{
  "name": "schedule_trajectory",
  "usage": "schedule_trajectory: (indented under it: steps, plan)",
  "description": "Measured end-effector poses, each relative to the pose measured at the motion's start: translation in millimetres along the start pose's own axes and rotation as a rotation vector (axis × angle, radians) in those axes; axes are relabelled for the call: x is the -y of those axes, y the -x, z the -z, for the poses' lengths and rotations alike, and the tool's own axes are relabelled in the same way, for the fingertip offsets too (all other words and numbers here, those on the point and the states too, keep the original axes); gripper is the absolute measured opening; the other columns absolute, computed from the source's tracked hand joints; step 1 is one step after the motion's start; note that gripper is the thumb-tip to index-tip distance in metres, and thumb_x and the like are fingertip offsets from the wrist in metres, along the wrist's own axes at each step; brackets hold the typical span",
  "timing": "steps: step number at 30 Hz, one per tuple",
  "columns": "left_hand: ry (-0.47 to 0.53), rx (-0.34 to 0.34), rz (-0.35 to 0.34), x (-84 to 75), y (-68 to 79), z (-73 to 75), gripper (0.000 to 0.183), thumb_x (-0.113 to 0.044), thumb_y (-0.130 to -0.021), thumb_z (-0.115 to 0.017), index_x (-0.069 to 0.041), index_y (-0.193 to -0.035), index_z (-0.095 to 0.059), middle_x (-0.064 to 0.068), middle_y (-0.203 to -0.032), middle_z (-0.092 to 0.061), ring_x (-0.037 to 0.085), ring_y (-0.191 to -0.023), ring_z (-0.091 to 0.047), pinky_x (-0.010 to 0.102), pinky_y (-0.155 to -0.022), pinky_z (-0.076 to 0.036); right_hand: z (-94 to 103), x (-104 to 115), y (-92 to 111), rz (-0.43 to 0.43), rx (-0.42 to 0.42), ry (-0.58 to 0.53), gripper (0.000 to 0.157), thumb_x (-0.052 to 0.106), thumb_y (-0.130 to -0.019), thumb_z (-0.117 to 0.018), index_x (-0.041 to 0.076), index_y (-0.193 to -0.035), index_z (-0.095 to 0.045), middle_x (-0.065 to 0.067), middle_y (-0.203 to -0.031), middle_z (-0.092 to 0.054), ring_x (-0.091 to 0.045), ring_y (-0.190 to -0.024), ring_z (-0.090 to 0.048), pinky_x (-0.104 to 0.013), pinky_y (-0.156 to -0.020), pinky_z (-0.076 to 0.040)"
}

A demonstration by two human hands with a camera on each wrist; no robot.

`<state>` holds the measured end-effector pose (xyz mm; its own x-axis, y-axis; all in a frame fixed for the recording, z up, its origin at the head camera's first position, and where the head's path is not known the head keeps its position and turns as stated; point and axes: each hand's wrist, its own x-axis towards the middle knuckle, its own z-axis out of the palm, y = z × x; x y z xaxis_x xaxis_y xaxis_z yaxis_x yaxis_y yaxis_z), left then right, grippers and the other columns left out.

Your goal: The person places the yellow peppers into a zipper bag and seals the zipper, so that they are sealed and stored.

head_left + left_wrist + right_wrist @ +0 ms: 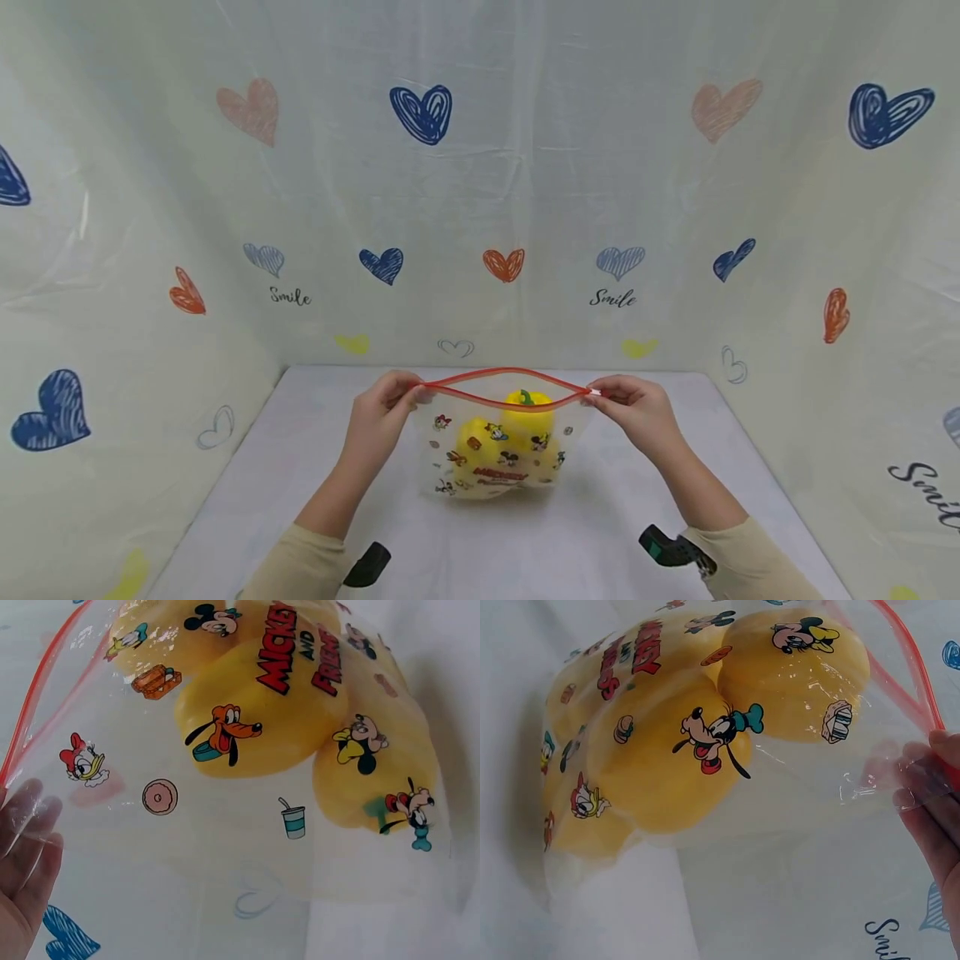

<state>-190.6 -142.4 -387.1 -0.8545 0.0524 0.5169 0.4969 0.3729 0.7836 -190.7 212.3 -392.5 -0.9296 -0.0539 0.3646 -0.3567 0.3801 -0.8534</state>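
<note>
A clear zip bag (435, 454) printed with cartoon characters is held upright by its top corners. Its red zip edge (457, 393) bows apart in the middle, so the mouth gapes. Inside sit several yellow bell peppers (480, 446); one at the upper right shows a green stem (526, 397). My left hand (382, 412) pinches the left top corner between thumb and fingers. At the other corner my right hand (637, 408) pinches the zip's end, right by a white slider (595, 392). Through the film, the peppers (667, 750) also show in the right wrist view, bunched low in the bag.
Beneath the bag is a white tabletop (315, 467). Pale sheeting (480, 192) printed with hearts and "Smile" surrounds it at the back and both sides. Black wrist devices (367, 565) stick out from the sleeves near the front.
</note>
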Motion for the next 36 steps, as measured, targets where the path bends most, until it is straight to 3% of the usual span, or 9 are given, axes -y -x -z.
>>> schedule_trajectory:
  steps: [9,18,30,36]
  plan:
    - [0.03,0.005,0.112,4.9,-1.3,0.6,0.012,-0.013,-0.092,-0.066,-0.005,-0.101,-0.066,0.008,-0.09,-0.073,0.022,-0.085,-0.07,0.026,-0.072,-0.056,-1.9,3.7,7.3,-0.098,0.028,-0.069,0.018,0.002,-0.087,-0.071,-0.007,-0.103,-0.07,-0.016,-0.093,-0.073,-0.017,-0.083,-0.072,-0.025,-0.079,-0.056]
    - [0.02,0.028,0.182,16.2,-4.2,-2.7,0.012,-0.015,-0.092,-0.066,-0.007,-0.102,-0.065,0.006,-0.092,-0.073,0.02,-0.086,-0.07,0.03,-0.074,-0.057,-6.0,-2.9,8.9,-0.169,0.009,-0.115,0.022,0.004,-0.087,-0.072,-0.007,-0.106,-0.069,-0.015,-0.093,-0.073,-0.017,-0.083,-0.072,-0.026,-0.08,-0.056]
    - [0.009,0.017,0.188,19.4,-6.0,-3.3,0.01,-0.012,-0.093,-0.066,-0.008,-0.102,-0.065,0.006,-0.093,-0.073,0.02,-0.087,-0.07,0.031,-0.074,-0.058,-6.8,-11.6,11.3,-0.172,-0.015,-0.138,0.032,0.017,-0.086,-0.076,-0.005,-0.109,-0.069,-0.011,-0.095,-0.074,-0.014,-0.087,-0.071,-0.022,-0.082,-0.054]
    - [0.029,0.009,0.165,21.2,-6.3,-3.1,0.01,-0.013,-0.093,-0.066,-0.006,-0.1,-0.065,0.008,-0.092,-0.073,0.022,-0.086,-0.07,0.031,-0.073,-0.057,-6.1,-16.8,15.9,-0.11,-0.016,-0.215,0.027,0.011,-0.088,-0.073,-0.007,-0.107,-0.069,-0.008,-0.097,-0.073,-0.016,-0.09,-0.071,-0.023,-0.084,-0.054]
